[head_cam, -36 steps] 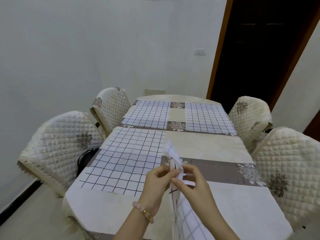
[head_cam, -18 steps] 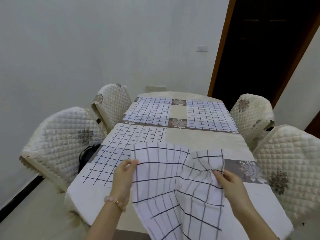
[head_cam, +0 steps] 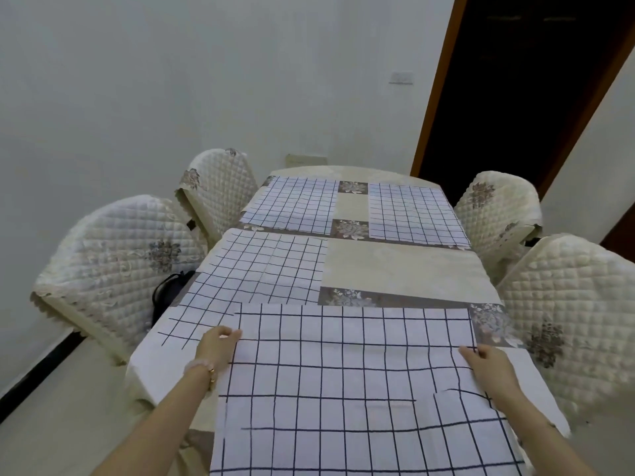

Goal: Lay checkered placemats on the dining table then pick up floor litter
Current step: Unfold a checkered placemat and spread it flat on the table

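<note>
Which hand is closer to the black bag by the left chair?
Left. The left hand grips the left edge of the held placemat, a little right of the black bag; the right hand holds its right edge, across the table from the bag.

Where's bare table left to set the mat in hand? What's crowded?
Biggest free patch: cream tablecloth right of the near-left placemat, bordered behind by the far-right placemat, in front by the held placemat. Narrow strip between the two far mats. Left side is crowded: the far-left placemat and near-left one fill it.
</note>
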{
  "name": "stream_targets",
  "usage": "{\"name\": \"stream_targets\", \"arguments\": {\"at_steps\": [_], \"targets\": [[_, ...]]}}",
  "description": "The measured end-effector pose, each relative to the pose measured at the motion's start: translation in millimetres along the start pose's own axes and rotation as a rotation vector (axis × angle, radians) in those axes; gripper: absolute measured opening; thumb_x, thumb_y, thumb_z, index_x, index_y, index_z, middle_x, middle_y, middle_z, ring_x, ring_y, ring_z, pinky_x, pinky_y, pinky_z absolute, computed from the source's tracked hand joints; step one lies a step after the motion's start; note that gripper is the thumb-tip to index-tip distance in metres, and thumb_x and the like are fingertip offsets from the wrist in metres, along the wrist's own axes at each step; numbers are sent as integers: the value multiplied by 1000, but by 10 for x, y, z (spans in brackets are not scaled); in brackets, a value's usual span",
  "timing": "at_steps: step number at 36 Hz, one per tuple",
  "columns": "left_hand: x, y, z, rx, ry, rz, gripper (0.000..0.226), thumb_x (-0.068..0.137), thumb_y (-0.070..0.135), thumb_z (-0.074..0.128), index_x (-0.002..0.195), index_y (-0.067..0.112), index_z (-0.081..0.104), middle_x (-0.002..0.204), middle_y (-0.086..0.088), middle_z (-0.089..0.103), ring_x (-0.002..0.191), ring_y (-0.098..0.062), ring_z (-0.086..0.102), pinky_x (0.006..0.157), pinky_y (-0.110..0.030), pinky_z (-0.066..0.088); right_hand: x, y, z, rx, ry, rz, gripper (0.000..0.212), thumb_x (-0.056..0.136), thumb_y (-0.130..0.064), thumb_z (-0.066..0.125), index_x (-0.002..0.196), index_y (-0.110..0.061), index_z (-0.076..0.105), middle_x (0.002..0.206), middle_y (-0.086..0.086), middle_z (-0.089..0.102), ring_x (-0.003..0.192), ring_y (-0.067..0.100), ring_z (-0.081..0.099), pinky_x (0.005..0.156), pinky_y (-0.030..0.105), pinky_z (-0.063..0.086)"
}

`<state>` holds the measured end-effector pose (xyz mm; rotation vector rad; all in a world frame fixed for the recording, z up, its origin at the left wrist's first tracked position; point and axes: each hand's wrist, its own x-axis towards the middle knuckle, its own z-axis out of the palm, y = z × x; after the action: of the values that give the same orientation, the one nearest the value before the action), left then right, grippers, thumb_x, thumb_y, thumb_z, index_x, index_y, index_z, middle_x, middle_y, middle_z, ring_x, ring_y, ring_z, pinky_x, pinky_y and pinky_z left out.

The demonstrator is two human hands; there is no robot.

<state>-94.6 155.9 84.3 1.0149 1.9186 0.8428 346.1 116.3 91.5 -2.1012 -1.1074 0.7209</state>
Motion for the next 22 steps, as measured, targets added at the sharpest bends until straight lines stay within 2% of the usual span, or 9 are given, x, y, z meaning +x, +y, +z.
{"name": "stream_targets", "arguments": {"at_steps": [2,4,7,10,13,16,17,20,22], "targets": [[18,-67,27,-12,-18,-24,26,91,27,57,104,5,61,93,-9,59,70,-21,51,62,-28,44,7,63,9,-18,9,29,42,92,-17,58,52,-12,45,52,5,43,56,22,41,53,31,27],[17,-114,52,-74,-73,-63,30,91,29,58,109,6,62,86,-13,60,71,-25,54,67,-34,52,19,106,24,-22,8,53,37,92,-17,57,57,-7,51,56,7,45,61,24,43,55,32,29],[-48,-198,102,-143,-257,-146,44,89,39,60,122,10,53,120,-16,59,109,-34,58,92,-45,52,27,152,72,-23,9,84,44,92,-17,57,52,-11,40,50,6,41,54,23,40,52,30,25],[-121,-308,173,-38,-362,-182,66,86,36,64,139,9,37,138,-15,47,124,-34,48,100,-43,44,26,199,118,6,15,115,47,92,-15,57,50,-13,35,48,4,37,50,21,35,50,30,22],[-166,-466,231,85,-385,-173,55,86,17,66,131,-7,43,110,-16,58,95,-27,60,85,-41,50,19,260,133,38,-22,187,44,94,-15,55,55,-1,41,53,10,39,53,21,36,55,30,26],[-198,-609,259,247,-337,-74,8,85,8,63,84,0,62,79,-14,58,74,-24,57,78,-42,48,-52,279,135,70,-80,253,44,95,-18,54,101,25,55,94,38,62,87,46,60,80,46,47],[-197,-640,271,257,-309,-57,14,84,8,63,72,7,56,73,-10,52,68,-20,51,72,-36,44,-95,267,124,87,-90,257,48,95,-19,54,113,25,50,114,40,57,105,50,56,93,51,44],[-219,-692,287,242,-268,-66,24,85,11,65,69,16,48,75,-1,44,71,-14,45,71,-27,36,-215,337,113,163,-158,313,61,93,-32,56,135,11,42,139,27,46,126,41,46,106,46,36],[-225,-716,285,205,-256,-89,7,86,11,65,84,13,58,89,-6,55,85,-19,54,83,-28,38,-282,434,95,183,-215,353,66,90,-42,57,136,3,44,140,21,47,126,37,47,109,45,36]]}}
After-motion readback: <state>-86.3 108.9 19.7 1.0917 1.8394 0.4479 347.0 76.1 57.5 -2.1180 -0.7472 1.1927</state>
